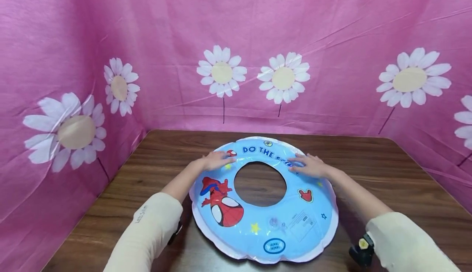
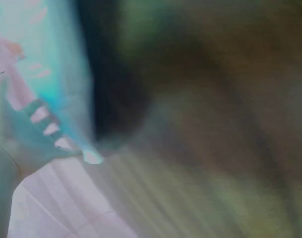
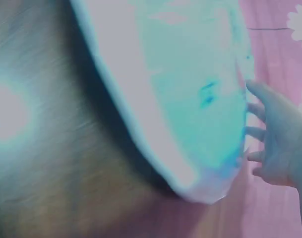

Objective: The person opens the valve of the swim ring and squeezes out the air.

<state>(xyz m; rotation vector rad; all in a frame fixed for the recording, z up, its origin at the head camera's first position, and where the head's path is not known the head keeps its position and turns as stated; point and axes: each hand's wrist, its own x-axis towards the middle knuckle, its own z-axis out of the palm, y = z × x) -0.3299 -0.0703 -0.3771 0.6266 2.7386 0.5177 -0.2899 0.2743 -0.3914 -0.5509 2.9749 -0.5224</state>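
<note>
A light blue inflatable swim ring (image 1: 265, 223) lies on the wooden table, printed with a red cartoon spider figure, stars and lettering. My left hand (image 1: 215, 160) rests on its upper left part, fingers stretched toward the hole. On the upper right part lies my right hand (image 1: 309, 165), fingers spread over the lettering. In the left wrist view the left hand (image 2: 36, 129) touches the ring with extended fingers, though the picture is blurred. The right wrist view has the right hand (image 3: 282, 136) at the ring's far edge, fingers apart and touching its surface.
The brown wooden table (image 1: 158, 157) runs under the ring and shows through its hole. A pink cloth (image 1: 169, 26) with large white daisies hangs behind the table and at both sides. Dark wrist devices sit below both sleeves.
</note>
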